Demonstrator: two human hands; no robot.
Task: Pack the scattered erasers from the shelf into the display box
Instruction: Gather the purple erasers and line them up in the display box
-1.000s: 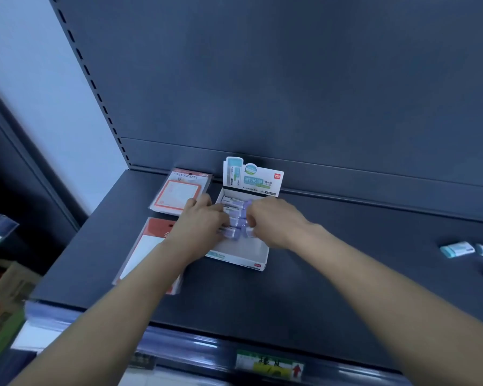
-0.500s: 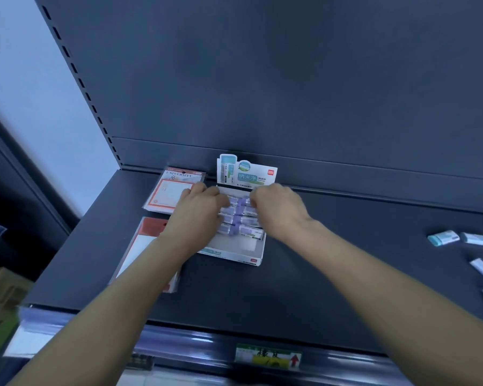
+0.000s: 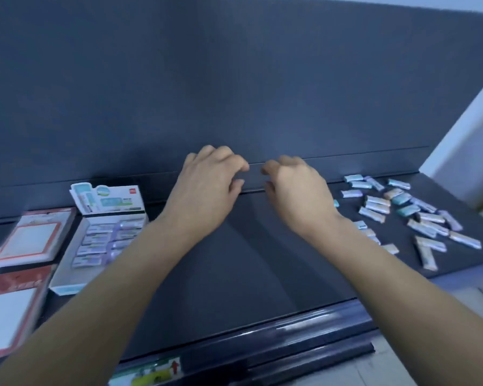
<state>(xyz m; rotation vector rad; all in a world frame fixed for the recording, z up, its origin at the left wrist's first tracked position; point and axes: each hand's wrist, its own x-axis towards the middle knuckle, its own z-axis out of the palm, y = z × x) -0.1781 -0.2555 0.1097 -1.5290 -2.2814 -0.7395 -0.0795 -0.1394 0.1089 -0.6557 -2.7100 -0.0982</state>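
Note:
The white display box [image 3: 67,277] sits at the left of the dark shelf, its printed header card [image 3: 109,200] upright behind it. Two rows of wrapped erasers [image 3: 95,245] fill its back part. Several loose erasers [image 3: 418,215] in blue, purple and tan wrappers lie scattered at the right end of the shelf. My left hand [image 3: 207,188] and my right hand [image 3: 296,190] hover side by side over the bare middle of the shelf, between box and pile. Both have curled, parted fingers and hold nothing.
Two flat packets with red borders lie left of the box, one [image 3: 28,238] at the back and one [image 3: 9,305] nearer the front. The shelf's front rail [image 3: 262,338] carries a price label [image 3: 148,374]. A dark back panel rises behind the shelf.
Both hands have left the box and moved right to the shelf's middle. The view has swung right, which brings the scattered pile into sight.

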